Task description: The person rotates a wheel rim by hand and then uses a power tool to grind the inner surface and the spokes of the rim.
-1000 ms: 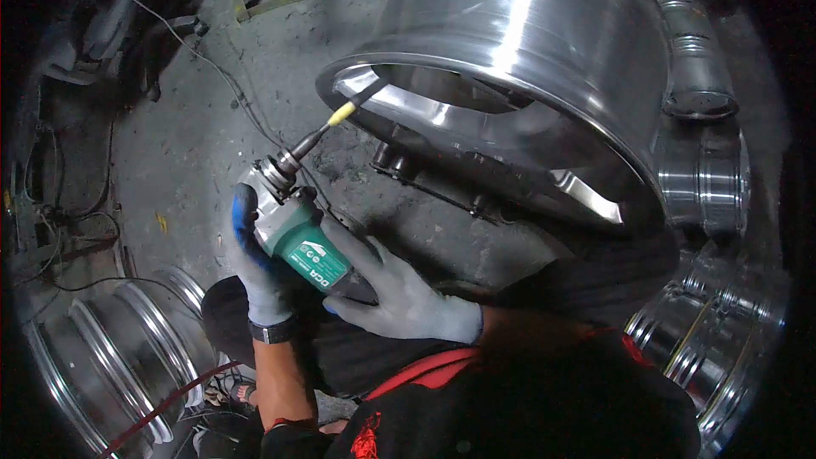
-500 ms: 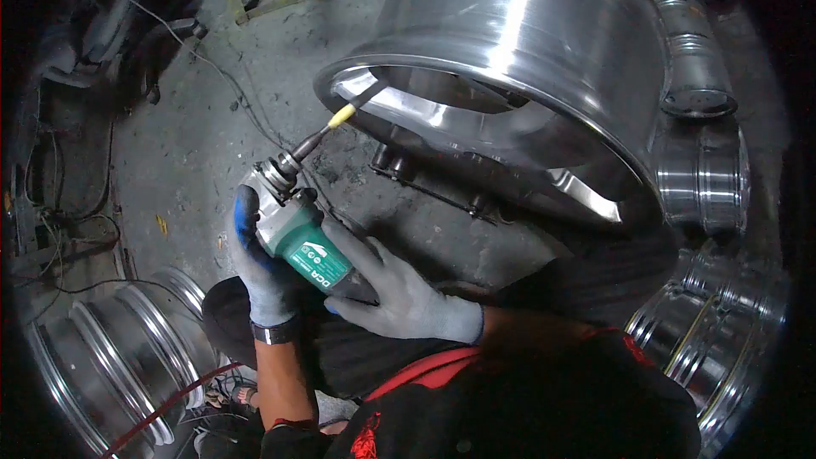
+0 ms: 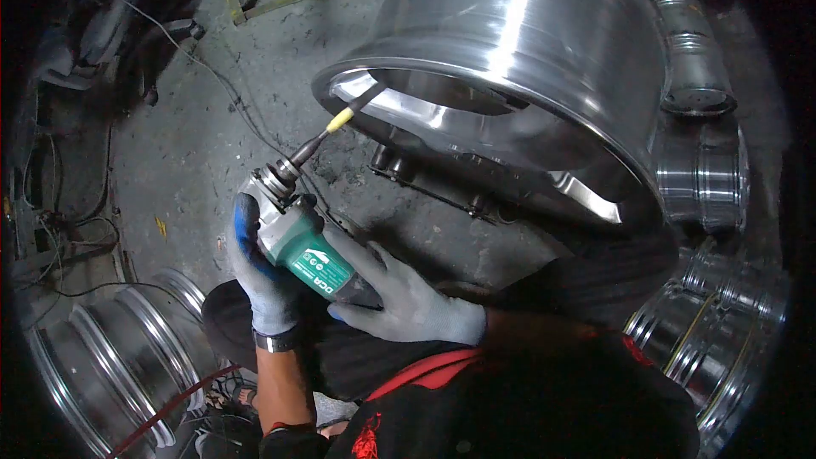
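Observation:
A green and silver power tool (image 3: 310, 255) lies in both gloved hands, tilted up toward the wheel. My left hand (image 3: 262, 268), in a grey and blue glove, is closed round its metal head. My right hand (image 3: 395, 293), also gloved, wraps the dark rear of the green body. From the head a shaft with a yellow sleeve (image 3: 340, 120) and dark tip reaches to the inner rim of a large shiny metal wheel (image 3: 544, 25). Whether the tip touches the metal I cannot tell.
Under the wheel is a dark stand with rollers (image 3: 433, 191). Metal rims (image 3: 110, 348) lie at the lower left, more rims (image 3: 701, 174) at the right. A cable (image 3: 204, 59) crosses the floor. A metal frame (image 3: 289, 4) stands at the top.
The tool and both hands have shifted very slightly down. The wheel looks unchanged in place.

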### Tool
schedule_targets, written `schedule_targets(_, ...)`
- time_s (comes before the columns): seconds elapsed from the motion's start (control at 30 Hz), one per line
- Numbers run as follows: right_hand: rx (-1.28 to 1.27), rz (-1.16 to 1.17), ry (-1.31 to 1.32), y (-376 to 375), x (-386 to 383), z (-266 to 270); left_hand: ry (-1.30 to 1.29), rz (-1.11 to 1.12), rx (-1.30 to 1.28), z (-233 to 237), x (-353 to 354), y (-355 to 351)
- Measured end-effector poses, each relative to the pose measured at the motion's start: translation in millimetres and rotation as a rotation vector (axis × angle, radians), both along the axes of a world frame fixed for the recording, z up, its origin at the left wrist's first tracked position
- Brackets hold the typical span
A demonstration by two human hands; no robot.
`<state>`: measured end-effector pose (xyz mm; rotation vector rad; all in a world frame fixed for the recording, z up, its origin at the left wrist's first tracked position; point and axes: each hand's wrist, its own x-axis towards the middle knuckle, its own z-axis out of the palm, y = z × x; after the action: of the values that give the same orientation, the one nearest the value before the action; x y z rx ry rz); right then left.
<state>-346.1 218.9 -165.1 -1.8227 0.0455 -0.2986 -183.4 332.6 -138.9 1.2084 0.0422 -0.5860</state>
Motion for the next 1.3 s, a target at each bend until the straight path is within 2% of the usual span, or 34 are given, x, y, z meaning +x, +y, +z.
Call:
schedule_targets(0.1, -0.001, 0.017, -0.007, -4.1, 4.1, -0.1, 0.111, 0.068, -0.027, 5.9, -4.3, -1.3)
schedule_targets(0.2, 0.029, 0.056, 0.022, -9.4, 4.3, 1.1, 0.018, 0.053, 0.037, 10.2, -5.9, -2.7)
schedule_targets(0.47, 0.090, 0.038, 0.055, -4.2, -4.3, -1.3, 0.061, 0.045, 0.057, 4.5, -8.6, -2.1)
schedule_targets(0.57, 0.094, 0.043, 0.042, -7.4, 3.3, -0.5, -0.016, 0.044, 0.060, 12.3, -7.3, -6.2)
schedule_targets(0.77, 0.110, 0.078, 0.040, -8.7, 5.7, 1.4, 0.076, 0.066, 0.019, 12.4, -4.6, 1.0)
schedule_targets(0.83, 0.093, 0.040, 0.025, -3.7, 3.5, 0.8, -0.066, 0.012, 0.117, 9.5, -0.9, 2.6)
schedule_targets(0.93, 0.076, 0.007, -0.009, 1.1, 1.2, -4.2, 0.050, 0.057, 0.051, 4.4, -4.2, -0.6)
schedule_targets(1.07, 0.064, 0.034, -0.050, -5.6, 7.8, -5.6, 0.025, 0.055, 0.051, 11.3, -4.2, 0.1)
schedule_targets(1.13, 0.075, 0.098, 0.054, -10.4, 8.2, -1.1, -0.008, 0.054, 0.016, 9.0, -2.9, 0.8)
schedule_targets(1.2, 0.071, 0.095, 0.040, -11.6, 7.1, -2.6, 0.008, 0.031, 0.000, 9.5, -2.8, 1.5)
schedule_targets(1.3, 0.081, 0.084, 0.030, -11.1, 3.0, -1.6, 0.003, 0.050, 0.061, 12.0, -5.0, -0.4)
